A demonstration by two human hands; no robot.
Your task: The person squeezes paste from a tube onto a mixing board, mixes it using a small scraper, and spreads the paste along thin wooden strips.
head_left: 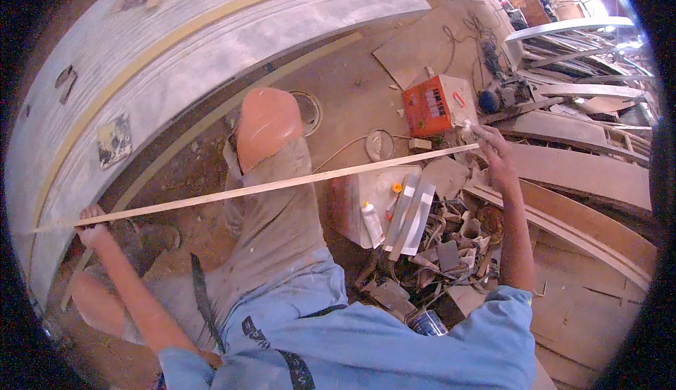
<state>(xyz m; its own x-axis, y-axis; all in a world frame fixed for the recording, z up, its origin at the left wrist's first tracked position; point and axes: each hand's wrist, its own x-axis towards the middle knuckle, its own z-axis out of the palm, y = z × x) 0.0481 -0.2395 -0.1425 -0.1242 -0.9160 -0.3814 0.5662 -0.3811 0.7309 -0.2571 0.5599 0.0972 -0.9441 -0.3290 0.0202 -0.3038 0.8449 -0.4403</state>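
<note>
A long, thin wooden strip (pixel 282 184) stretches across in front of me, over my thigh, rising slightly toward the right. Near its left end, my left hand (pixel 91 221) is closed around it, beside the edge of a long grey-white boat-like panel (pixel 317 13). At the other end, my right hand (pixel 494 152) grips the strip's tip between fingers and thumb, though the thumb is partly hidden. Just beyond that hand stands an orange-red box-shaped machine (pixel 427 107). A second yellowish strip (pixel 204 20) lies along the panel's surface.
Below the strip, a white-topped box (pixel 380 187) carries a glue bottle (pixel 372 222) and flat pieces. Wood offcuts (pixel 451 249) and a can (pixel 428 323) lie nearby. Curved boards (pixel 577 172) are stacked at right. Cables (pixel 486 45) trail over the dusty floor.
</note>
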